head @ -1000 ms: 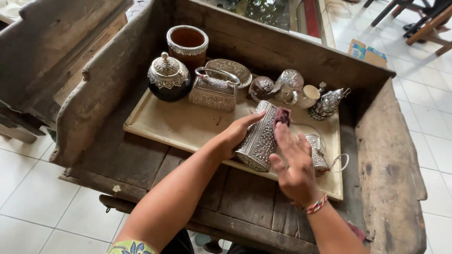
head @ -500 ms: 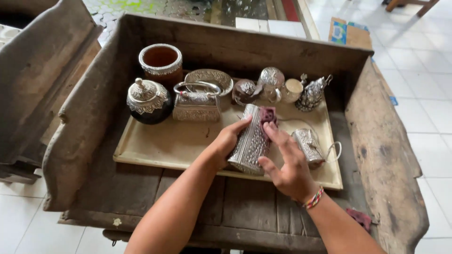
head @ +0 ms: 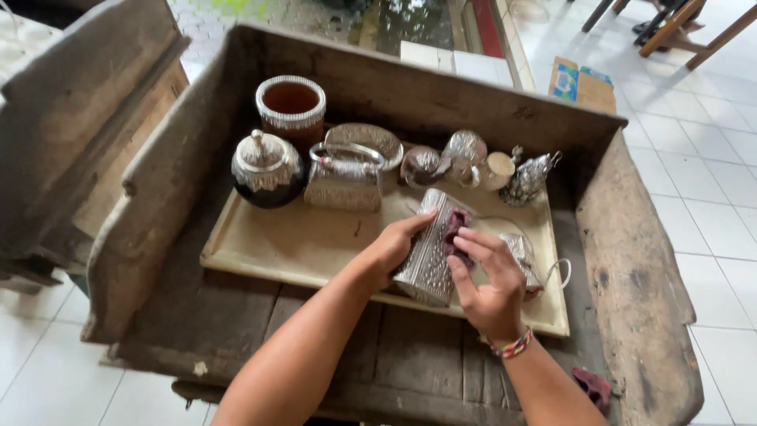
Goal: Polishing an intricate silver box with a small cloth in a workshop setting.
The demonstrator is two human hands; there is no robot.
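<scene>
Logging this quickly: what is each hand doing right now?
Left hand: closed on the embossed silver box, steadying it.
Right hand: fingertips pressing a dark red cloth against the box.

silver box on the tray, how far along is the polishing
Nothing looks clearly finished. In hand: left hand steadies the embossed silver box while the right hand presses a dark red cloth on it. Left: lidded pot, basket and small pieces sit untouched on the tray.

One cream tray (head: 315, 237), one wooden trough (head: 631, 237), about nine embossed silver pieces (head: 344, 177)
</scene>
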